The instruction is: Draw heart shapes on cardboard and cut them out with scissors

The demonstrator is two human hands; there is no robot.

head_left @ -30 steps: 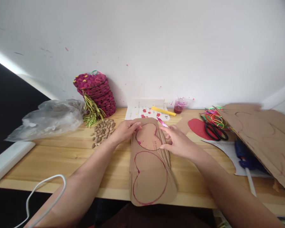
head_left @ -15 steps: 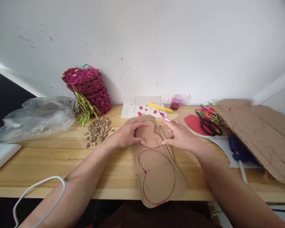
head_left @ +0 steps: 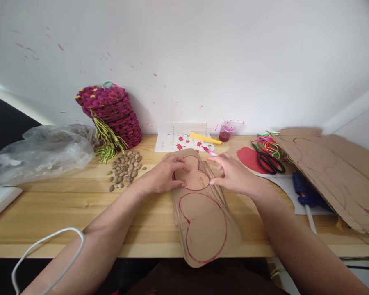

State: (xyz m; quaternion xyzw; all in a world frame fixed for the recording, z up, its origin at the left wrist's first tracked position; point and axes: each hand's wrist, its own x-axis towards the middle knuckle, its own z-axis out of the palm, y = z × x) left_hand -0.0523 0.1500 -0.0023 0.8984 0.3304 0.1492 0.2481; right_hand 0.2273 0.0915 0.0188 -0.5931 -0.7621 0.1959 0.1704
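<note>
A long piece of brown cardboard point(head_left: 206, 246) lies near the desk's front edge, with a heart outline in magenta on its near half. On its far half is a cardboard heart point(head_left: 192, 174) with a magenta-stained edge. My left hand point(head_left: 162, 174) curves over the left side of this heart, thumb and fingers against it. At the other side, my right hand point(head_left: 233, 172) holds a pink pen point(head_left: 209, 151) between its fingers, tip pointing up and left. The right thumb touches the heart's right edge.
On the left are a purple woven basket point(head_left: 119, 119), a heap of shells or nuts point(head_left: 124, 170) and a plastic bag point(head_left: 43, 151). Behind lie a yellow strip point(head_left: 206, 138) and a cup of red liquid point(head_left: 225, 133). Scissors point(head_left: 269, 163), a glue gun point(head_left: 303, 190) and cardboard point(head_left: 335, 172) are right.
My right hand has shifted slightly, and the pen's tip leans a little further left. The left hand stays on the heart. The view has turned slightly.
</note>
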